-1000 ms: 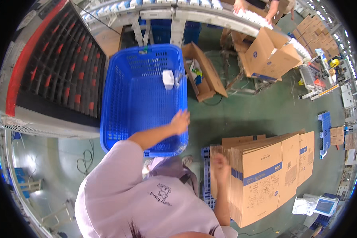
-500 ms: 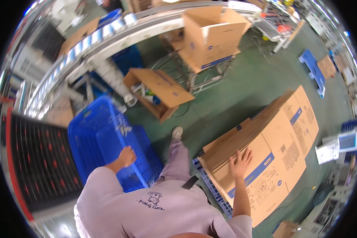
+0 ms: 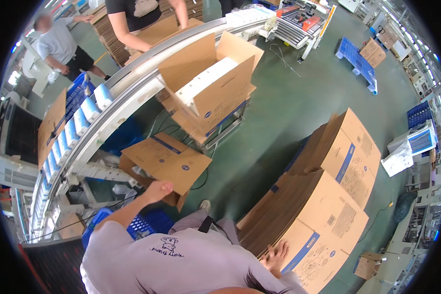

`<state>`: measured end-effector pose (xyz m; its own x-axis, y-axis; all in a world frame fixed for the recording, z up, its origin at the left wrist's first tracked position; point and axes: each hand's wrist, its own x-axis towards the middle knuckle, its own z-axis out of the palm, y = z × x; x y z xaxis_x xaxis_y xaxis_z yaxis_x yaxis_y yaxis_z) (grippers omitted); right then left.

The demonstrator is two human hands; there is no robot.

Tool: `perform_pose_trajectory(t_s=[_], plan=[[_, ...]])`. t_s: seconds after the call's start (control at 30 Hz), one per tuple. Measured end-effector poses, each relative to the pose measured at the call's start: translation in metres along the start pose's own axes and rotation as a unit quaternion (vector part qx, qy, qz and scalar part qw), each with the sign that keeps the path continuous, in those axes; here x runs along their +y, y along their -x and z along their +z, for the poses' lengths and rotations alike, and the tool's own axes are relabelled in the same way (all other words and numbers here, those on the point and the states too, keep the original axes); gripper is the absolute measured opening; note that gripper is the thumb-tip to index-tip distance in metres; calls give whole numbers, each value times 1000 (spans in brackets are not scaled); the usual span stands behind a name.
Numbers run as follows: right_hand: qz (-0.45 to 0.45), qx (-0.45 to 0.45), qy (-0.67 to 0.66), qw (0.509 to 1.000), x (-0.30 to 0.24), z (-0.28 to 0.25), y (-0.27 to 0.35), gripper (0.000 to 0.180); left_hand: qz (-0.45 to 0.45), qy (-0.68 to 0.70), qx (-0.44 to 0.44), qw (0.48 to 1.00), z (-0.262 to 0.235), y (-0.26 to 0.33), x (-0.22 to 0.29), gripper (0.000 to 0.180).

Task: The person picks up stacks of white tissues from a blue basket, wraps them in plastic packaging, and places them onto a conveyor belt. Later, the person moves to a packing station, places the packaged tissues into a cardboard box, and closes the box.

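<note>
My left hand [image 3: 160, 191] is curled into a fist with nothing showing in it. In the picture it overlaps the near edge of an opened cardboard box [image 3: 169, 159] on the floor; whether they touch I cannot tell. Spread fingers of my right hand [image 3: 275, 256] rest on the near stack of flattened cartons [image 3: 323, 215], by its layered left edge. A second stack of flattened cartons [image 3: 353, 152] lies beyond it. Below my left forearm, a blue plastic crate [image 3: 149, 223] is partly hidden by my arm and shirt.
A curved conveyor [image 3: 147, 61] carries white-and-blue packs [image 3: 82, 122] on the left. An open carton [image 3: 225, 98] holding white packs stands beside it. Two people work beyond, one in a black top [image 3: 132, 22]. A blue pallet [image 3: 356, 61] lies at the far right.
The view has shifted, bringing people beyond the conveyor into sight. My left hand has left the blue crate's rim. My right hand now rests closer to the near stack's left edge.
</note>
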<state>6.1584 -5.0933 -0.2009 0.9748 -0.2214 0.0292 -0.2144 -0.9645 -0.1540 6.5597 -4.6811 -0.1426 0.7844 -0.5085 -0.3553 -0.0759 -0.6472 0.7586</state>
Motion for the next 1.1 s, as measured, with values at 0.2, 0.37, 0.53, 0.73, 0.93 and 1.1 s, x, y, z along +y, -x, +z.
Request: perform_pose_trajectory(t_s=[0.2, 0.37, 0.53, 0.73, 0.93, 1.1], plan=[[72, 153, 167, 971, 30, 63, 11, 29, 162, 74, -25, 984, -66, -161, 170, 23], [133, 85, -75, 985, 27, -20, -194, 34, 260, 40, 18, 965, -117, -240, 226, 21], [-13, 144, -177, 973, 80, -52, -465, 22, 115, 114, 167, 973, -130, -291, 217, 19], [-69, 113, -249, 959, 84, -66, -728, 16, 30, 125, 178, 976, -143, -301, 232, 16], [-155, 117, -319, 928, 30, -81, -874, 17, -4, 261, 317, 912, -202, -325, 205, 19], [-186, 163, -325, 913, 18, -111, -995, 19, -24, 283, 437, 854, -240, -344, 186, 16]])
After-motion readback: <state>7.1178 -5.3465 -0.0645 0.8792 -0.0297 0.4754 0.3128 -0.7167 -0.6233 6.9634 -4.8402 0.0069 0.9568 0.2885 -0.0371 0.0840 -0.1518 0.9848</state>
